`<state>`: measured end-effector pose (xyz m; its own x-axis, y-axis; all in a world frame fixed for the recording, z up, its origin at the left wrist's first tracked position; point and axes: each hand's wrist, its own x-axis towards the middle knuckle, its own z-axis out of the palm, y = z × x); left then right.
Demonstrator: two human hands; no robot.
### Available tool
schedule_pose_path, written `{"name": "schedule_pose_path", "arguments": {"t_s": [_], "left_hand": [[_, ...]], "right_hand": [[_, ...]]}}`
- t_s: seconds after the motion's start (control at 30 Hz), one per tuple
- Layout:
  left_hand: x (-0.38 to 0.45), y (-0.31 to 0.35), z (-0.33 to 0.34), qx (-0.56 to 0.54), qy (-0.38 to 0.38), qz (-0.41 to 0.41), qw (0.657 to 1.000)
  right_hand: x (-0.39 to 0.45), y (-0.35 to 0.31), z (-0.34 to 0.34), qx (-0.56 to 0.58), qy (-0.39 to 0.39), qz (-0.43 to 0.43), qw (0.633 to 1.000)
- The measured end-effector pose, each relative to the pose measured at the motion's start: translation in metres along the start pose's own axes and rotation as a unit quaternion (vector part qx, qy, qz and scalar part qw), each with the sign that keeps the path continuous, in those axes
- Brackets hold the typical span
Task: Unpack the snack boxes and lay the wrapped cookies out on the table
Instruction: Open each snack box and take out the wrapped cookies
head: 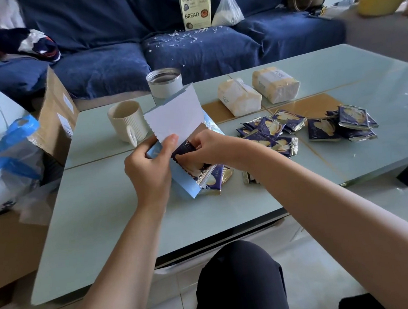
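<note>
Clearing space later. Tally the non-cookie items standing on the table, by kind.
Ribbed cream mug: 1
Steel-rimmed white cup: 1
Tissue packs marked "face": 2
Open snack box: 1
Total: 5

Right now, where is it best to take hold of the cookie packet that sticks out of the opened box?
Probably pinch the cookie packet by its exposed top edge, coming from the right, as the right hand does; the left hand holds the box and its raised flap on the other side.

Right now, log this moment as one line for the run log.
left hand: holds snack box flap open | right hand: fingers pinch a wrapped cookie inside | cookie pile: on table, right | step: unpacking underway
</note>
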<state>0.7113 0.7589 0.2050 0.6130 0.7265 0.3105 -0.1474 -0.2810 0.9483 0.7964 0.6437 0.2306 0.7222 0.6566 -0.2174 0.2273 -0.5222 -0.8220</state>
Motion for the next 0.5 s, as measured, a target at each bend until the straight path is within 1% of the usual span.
{"name": "schedule_pose_path", "arguments": {"t_s": [0.07,0.2,0.3,0.43,0.5], "left_hand": [[0.001,0.0,0.001,-0.011,-0.001,-0.009,1.0],[-0.001,0.005,0.003,0.007,-0.013,0.02,1.0],[-0.002,0.007,0.003,0.003,-0.022,0.022,1.0],[-0.004,0.008,0.004,-0.007,-0.034,0.021,0.999],[-0.004,0.009,0.004,-0.01,-0.039,0.024,0.999]], "right_hand": [[0.0,-0.003,-0.002,0.048,-0.014,0.021,0.999],[0.001,-0.006,-0.003,0.14,-0.051,0.054,0.987],[-0.001,-0.004,-0.007,0.201,-0.078,0.061,0.975],[-0.009,-0.005,-0.014,0.25,-0.145,0.054,0.956],[-0.011,-0.006,-0.015,0.272,-0.17,0.066,0.945]]}}
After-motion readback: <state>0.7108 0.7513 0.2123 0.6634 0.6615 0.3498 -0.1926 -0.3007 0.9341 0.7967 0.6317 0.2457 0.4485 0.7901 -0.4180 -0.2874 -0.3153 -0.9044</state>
